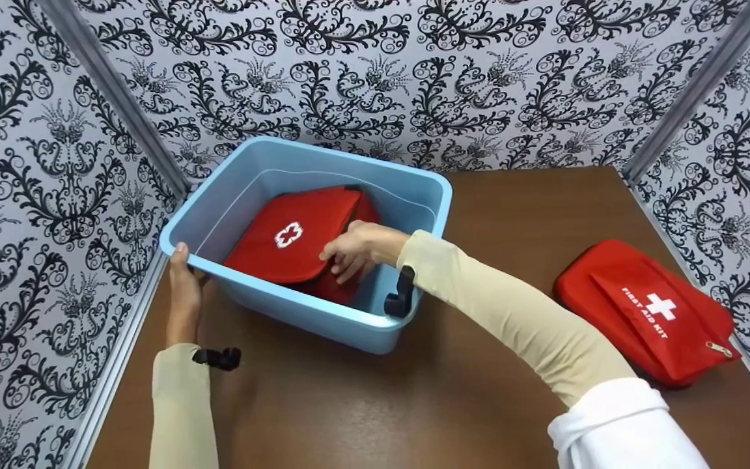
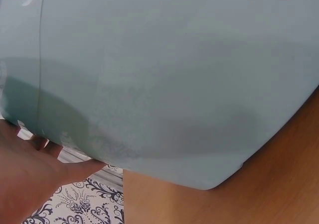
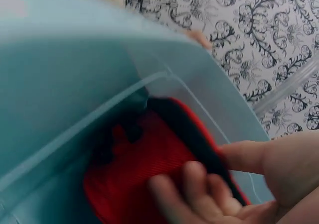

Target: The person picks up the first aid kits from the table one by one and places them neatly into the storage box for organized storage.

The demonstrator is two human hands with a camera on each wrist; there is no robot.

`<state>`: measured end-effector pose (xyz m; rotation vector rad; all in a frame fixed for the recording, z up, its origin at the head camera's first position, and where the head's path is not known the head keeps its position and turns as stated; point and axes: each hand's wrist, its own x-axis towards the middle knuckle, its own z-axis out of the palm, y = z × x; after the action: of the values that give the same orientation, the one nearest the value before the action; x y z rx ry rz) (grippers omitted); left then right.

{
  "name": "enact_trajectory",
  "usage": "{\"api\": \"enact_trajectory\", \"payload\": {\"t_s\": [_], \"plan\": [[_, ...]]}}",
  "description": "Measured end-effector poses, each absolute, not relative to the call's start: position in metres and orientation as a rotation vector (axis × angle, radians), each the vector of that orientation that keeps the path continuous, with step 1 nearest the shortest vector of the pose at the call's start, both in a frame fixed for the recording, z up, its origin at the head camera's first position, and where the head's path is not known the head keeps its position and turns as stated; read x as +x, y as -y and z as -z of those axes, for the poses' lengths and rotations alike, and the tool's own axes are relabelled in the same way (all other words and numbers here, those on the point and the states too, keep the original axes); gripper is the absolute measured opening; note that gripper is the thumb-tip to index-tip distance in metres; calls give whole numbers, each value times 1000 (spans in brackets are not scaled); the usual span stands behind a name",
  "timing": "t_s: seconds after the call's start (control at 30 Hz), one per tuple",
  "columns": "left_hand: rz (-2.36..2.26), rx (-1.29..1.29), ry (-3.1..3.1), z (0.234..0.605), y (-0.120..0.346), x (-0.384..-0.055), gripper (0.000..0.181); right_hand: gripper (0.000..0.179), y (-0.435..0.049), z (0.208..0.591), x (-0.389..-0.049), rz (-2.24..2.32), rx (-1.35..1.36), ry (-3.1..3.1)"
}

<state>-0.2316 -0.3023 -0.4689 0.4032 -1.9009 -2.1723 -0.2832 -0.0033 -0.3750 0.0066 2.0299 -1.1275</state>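
A light blue plastic bin [image 1: 310,329] stands on the table with a red first aid bag [image 1: 264,251] inside it, marked with a white cross emblem. My left hand [image 1: 185,286] grips the bin at its near left corner, thumb over the rim; in the left wrist view that hand [image 2: 35,176] lies along the bin's outer wall [image 2: 164,84]. Inside the bin, my right hand [image 1: 355,251] holds the bag's right edge. In the right wrist view the thumb lies on the dark-lined flap edge, and the blurred fingers curl over the red side of the bag [image 3: 134,159].
A second red first aid kit pouch [image 1: 642,312], with a white cross, lettering and a zipper pull, lies on the brown table [image 1: 362,417] at the right. Patterned walls [image 1: 375,78] close in the back and both sides. My right forearm crosses the bin's right rim.
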Motion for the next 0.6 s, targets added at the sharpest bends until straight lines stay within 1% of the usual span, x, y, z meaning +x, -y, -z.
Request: {"api": "enact_trajectory", "payload": {"t_s": [0.17,0.4,0.6], "plan": [[2169,397,1889,469,302,-231,70,27,3,373,-293,926,4,-2009],[2179,389,1857,469,300,-231,69,41,4,376,-302,620,-97,-2057],[2186,389,1847,468,304,-229,71,34,9,381,-302,591,-82,-2056]]}}
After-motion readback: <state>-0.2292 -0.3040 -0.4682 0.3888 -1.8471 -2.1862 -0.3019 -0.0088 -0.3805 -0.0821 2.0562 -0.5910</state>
